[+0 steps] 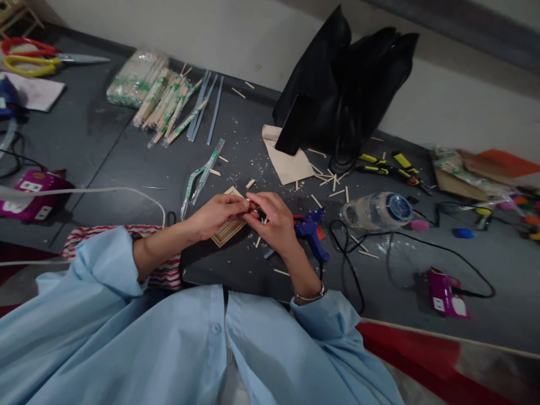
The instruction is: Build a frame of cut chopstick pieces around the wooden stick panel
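My left hand [217, 214] and my right hand [272, 219] meet over a small flat panel of wooden sticks [228, 228] lying on the dark grey surface. The fingers of both hands are pinched together around a small dark object and a thin stick piece [258, 212], too small to name. A blue glue gun [311, 230] lies just right of my right hand. Short cut stick pieces [258, 241] are scattered around the panel.
Wrapped chopstick bundles [156, 95] lie at the back left, scissors [37, 56] beyond them. A black bag [341, 90] stands behind. A plastic bottle [375, 211], pliers [392, 169], black cables [392, 247] and purple packets [447, 292] lie right; a striped cloth [105, 233] lies left.
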Tool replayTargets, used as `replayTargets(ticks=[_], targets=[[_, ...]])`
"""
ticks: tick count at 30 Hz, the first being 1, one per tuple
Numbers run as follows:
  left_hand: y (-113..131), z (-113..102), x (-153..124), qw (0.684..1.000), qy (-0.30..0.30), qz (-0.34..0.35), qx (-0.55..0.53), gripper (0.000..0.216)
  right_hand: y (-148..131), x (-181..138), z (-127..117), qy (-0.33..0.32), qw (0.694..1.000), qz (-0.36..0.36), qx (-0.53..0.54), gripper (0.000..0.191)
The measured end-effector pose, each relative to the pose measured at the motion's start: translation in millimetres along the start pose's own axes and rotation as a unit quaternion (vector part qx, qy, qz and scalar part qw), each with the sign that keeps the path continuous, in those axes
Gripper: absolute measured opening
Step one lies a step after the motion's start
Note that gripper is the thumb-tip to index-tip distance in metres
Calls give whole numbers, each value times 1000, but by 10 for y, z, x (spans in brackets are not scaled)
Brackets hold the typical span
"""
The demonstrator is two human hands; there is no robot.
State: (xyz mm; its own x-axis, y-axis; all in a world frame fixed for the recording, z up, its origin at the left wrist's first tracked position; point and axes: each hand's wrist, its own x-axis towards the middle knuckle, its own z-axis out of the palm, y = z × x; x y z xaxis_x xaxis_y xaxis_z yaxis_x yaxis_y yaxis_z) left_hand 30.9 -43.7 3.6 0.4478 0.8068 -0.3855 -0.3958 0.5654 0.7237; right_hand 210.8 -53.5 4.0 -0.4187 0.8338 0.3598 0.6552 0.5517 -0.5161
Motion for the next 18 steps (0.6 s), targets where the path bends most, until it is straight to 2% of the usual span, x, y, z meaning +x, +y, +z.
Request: replayTargets(ticks=[7, 18], targets=[[43, -19, -8, 998, -57, -10, -25, 27, -35, -10, -21, 55, 996, 45, 61, 33], [43, -13, -23, 997, -61, -7, -35, 20, -69, -2, -13, 59, 995, 33, 70, 30]])
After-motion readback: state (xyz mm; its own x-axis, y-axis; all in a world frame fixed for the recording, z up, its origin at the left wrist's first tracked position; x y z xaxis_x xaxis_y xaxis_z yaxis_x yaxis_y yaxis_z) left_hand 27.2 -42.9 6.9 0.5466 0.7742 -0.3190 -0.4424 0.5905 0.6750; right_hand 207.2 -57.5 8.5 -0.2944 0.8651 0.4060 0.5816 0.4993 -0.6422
